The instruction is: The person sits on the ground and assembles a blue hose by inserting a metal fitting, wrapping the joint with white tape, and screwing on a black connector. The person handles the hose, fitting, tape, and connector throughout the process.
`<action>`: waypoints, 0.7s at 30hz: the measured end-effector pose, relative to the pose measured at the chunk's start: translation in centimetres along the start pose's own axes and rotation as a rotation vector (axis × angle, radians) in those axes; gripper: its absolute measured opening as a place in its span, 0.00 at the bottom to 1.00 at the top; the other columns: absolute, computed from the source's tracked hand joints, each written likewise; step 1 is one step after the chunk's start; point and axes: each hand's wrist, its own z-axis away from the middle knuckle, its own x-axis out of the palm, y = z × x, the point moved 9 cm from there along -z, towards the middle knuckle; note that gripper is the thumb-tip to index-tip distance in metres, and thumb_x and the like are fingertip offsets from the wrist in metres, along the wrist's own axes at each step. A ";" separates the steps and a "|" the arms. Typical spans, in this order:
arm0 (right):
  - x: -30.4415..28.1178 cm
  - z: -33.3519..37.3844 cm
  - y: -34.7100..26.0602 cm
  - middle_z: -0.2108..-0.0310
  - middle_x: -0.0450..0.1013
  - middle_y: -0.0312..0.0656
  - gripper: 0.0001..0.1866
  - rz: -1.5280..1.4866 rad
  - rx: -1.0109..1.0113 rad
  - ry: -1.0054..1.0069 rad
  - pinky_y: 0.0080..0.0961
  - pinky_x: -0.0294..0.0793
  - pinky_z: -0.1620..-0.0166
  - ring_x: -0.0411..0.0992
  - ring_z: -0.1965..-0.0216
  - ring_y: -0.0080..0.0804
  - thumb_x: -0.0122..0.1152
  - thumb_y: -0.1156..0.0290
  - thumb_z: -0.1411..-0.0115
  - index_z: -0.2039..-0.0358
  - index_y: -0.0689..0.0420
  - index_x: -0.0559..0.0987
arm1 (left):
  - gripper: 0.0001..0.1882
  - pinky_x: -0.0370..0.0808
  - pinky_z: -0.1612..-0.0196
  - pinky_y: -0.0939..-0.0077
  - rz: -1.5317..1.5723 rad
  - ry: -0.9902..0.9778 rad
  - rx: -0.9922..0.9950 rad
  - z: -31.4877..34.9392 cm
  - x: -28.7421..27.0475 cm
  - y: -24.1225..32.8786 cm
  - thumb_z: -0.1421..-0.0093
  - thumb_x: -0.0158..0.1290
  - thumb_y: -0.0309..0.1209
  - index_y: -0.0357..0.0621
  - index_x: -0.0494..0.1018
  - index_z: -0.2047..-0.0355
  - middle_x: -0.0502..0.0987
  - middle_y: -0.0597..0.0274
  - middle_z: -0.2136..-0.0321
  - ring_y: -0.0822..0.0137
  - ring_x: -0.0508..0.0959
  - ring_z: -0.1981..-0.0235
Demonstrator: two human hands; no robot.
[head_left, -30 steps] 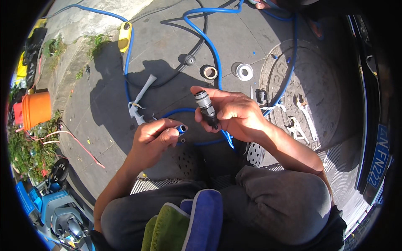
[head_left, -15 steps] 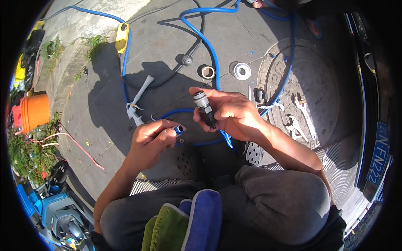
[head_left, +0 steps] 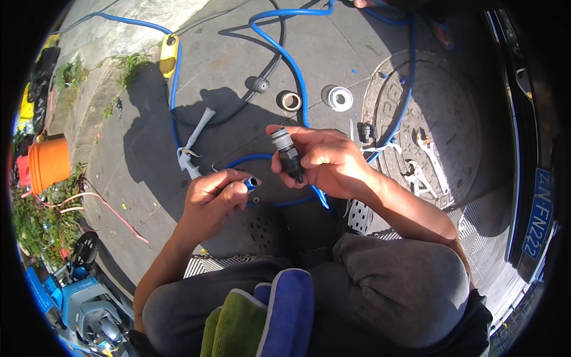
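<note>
My left hand [head_left: 217, 193] is closed around the end of a blue hose [head_left: 252, 182], its open bore facing up and right. Just to the right, my right hand [head_left: 327, 160] grips a grey and black hose coupling [head_left: 286, 149] between thumb and fingers. The ribbed grey end of the coupling points up, its black end down toward my palm. Hose and coupling are apart. Below the right hand, a cut blue tip [head_left: 320, 197] of hose shows. A pale grey spray gun [head_left: 195, 143] lies on the ground beyond my left hand.
Beyond my hands are a brown tape roll [head_left: 291, 101] and a white tape roll [head_left: 340, 99]. A wrench [head_left: 433, 157] and pliers [head_left: 420, 178] lie on a round manhole cover [head_left: 464, 119]. Folded towels [head_left: 285, 315] rest on my lap. A car bumper [head_left: 511, 149] borders the right; another person's hand [head_left: 363, 3] shows at top.
The view has shifted slightly, so ground objects sit a little farther left and up. Both hands keep their grips and have hardly moved.
</note>
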 end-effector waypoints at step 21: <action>-0.5 0.4 0.7 0.54 0.78 0.63 0.37 -0.051 0.029 0.066 0.31 0.71 0.60 0.76 0.64 0.42 0.45 0.82 0.38 0.27 0.72 0.59 | 0.30 0.61 0.77 0.83 0.005 0.010 0.004 -0.2 -0.2 -0.7 0.25 0.51 0.52 0.31 0.79 0.56 0.74 0.64 0.79 0.78 0.69 0.79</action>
